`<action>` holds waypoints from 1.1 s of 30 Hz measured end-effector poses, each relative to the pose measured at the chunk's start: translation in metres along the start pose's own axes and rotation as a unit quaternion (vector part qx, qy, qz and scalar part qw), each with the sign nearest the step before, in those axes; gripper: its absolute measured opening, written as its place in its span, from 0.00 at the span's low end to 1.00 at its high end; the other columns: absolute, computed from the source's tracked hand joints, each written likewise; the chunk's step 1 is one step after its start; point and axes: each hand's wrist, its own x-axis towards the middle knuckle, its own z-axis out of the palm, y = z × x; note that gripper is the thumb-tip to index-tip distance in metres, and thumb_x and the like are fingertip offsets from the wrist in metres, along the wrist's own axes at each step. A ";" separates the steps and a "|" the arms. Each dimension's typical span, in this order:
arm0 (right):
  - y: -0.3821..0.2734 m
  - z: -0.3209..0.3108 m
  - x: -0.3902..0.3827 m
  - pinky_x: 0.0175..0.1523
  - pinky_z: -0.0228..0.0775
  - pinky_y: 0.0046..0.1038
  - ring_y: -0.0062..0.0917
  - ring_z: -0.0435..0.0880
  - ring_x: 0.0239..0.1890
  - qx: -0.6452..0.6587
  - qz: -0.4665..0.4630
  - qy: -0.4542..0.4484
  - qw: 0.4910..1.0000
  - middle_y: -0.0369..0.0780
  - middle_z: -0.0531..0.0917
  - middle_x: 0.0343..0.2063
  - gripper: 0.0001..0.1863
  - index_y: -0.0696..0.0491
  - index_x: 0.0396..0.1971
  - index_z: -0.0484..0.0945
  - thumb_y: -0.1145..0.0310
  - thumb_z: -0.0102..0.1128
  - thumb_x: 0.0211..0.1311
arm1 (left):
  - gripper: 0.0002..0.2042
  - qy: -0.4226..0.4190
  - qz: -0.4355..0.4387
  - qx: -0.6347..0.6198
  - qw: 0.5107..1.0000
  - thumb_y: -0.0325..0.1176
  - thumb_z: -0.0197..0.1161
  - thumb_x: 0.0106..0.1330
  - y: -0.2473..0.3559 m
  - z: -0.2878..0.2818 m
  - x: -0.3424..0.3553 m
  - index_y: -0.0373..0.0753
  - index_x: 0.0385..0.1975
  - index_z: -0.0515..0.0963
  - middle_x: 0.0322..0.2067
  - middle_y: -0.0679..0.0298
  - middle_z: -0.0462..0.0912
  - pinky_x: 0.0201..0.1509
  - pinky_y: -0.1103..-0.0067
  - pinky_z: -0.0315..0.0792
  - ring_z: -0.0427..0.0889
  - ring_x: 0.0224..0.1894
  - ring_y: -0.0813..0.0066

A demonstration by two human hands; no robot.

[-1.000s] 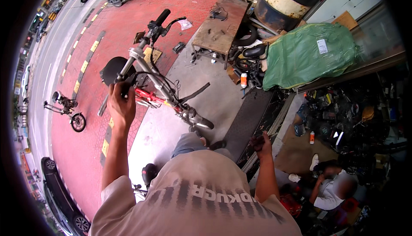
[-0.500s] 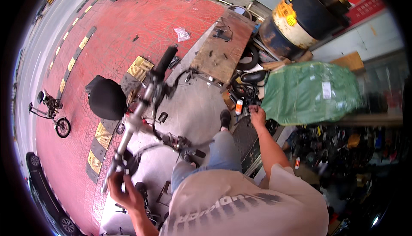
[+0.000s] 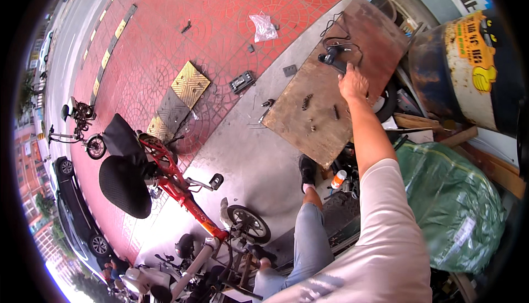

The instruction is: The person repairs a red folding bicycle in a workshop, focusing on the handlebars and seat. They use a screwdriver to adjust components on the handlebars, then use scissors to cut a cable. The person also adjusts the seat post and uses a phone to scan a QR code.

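My right hand (image 3: 354,84) is stretched out over a worn wooden board (image 3: 308,126), its thumb and index finger apart. They come up to the near end of a black part with a cable (image 3: 330,56); whether they touch it is hard to tell. Two dark coil springs, one of them a spring (image 3: 307,102) left of my forearm, and a few small bits lie on the board. To the left stands a red bicycle (image 3: 179,190) with a black saddle (image 3: 124,188); its handlebar stem (image 3: 190,267) shows near the lower edge. My left hand is out of the picture.
A rusty drum (image 3: 446,71) stands to the right of the board, above a green wrapped bundle (image 3: 449,204). An orange-white bottle (image 3: 338,179) is by my foot. A black box-like part (image 3: 241,82) and a plastic bag (image 3: 263,28) lie on the ground.
My view has shifted toward the board. My right hand has moved from beside the green bundle to the black part. My left hand, earlier at the handlebar, has left the picture.
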 end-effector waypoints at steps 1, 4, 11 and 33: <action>-0.005 0.005 0.016 0.59 0.72 0.54 0.42 0.87 0.52 -0.040 -0.021 0.003 0.999 0.44 0.84 0.48 0.20 0.48 0.52 0.79 0.54 0.66 0.66 | 0.29 -0.002 -0.009 0.012 1.000 0.56 0.59 0.71 0.008 0.000 0.003 0.38 0.61 0.76 0.47 0.56 0.85 0.40 0.58 0.79 0.85 0.40 0.60; 0.004 0.030 0.057 0.58 0.72 0.52 0.39 0.87 0.51 -0.120 -0.015 -0.016 0.992 0.40 0.83 0.49 0.18 0.46 0.51 0.80 0.55 0.66 0.66 | 0.31 -0.008 -0.016 0.041 0.999 0.58 0.59 0.71 0.030 -0.001 0.018 0.38 0.62 0.75 0.48 0.56 0.84 0.42 0.58 0.79 0.84 0.41 0.60; 0.021 -0.018 0.035 0.56 0.75 0.51 0.44 0.86 0.51 -0.035 -0.033 0.026 0.999 0.42 0.84 0.48 0.19 0.48 0.50 0.82 0.51 0.65 0.67 | 0.35 -0.039 -0.060 0.070 0.995 0.62 0.58 0.69 -0.008 -0.011 -0.006 0.38 0.65 0.73 0.51 0.55 0.83 0.49 0.57 0.78 0.83 0.45 0.59; -0.372 -0.688 -0.697 0.38 0.85 0.29 0.25 0.88 0.31 0.367 -0.753 0.013 0.546 0.42 0.88 0.29 0.19 0.58 0.39 0.84 0.54 0.72 0.66 | 0.07 -0.170 0.317 -0.349 0.865 0.33 0.60 0.72 -0.011 -0.056 0.026 0.39 0.43 0.81 0.34 0.51 0.86 0.42 0.59 0.78 0.85 0.38 0.46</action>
